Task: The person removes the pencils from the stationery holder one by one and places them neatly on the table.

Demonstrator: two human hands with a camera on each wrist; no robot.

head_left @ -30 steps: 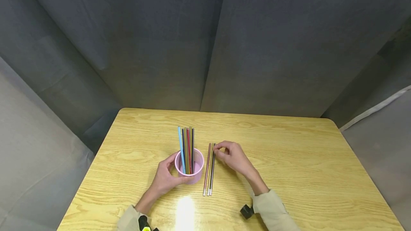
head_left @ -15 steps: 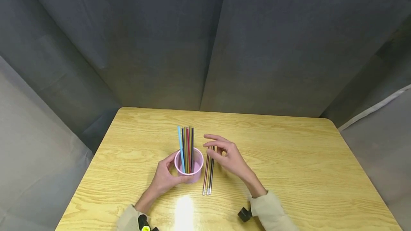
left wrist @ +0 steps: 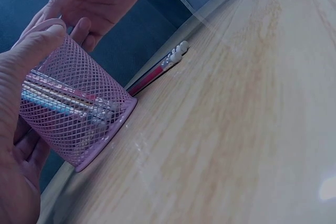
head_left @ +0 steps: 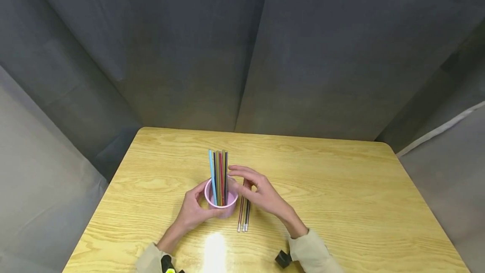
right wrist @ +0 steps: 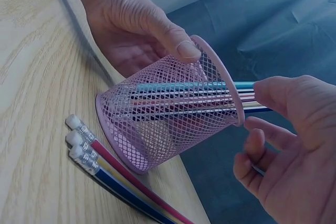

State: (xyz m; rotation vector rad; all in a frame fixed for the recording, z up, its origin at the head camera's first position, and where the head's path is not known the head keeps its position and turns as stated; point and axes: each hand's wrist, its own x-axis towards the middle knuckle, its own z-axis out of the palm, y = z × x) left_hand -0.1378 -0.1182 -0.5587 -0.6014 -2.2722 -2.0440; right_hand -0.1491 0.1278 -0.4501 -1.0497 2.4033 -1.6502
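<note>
Left hand (head_left: 192, 212) curled round a pink mesh cup (head_left: 230, 212), which stands on the bench (head_left: 341, 180). Right hand (head_left: 259, 191) loosely spread, fingers apart, thumb by the rim, close to the bunched pencils (head_left: 221, 176) standing inside; cannot tell if it touches them. Three loose pencils (right wrist: 128, 187) lie together just right of cup, white eraser ends (right wrist: 77, 138) roughly level.

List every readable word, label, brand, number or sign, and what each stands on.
None can be read in any view.
Pink mesh cup: no lettering shows.
Pencils in the cup and three pencils beside it: any print is too small or blurred.
Yellow spot on the left black wrist device: too small to make out.
</note>
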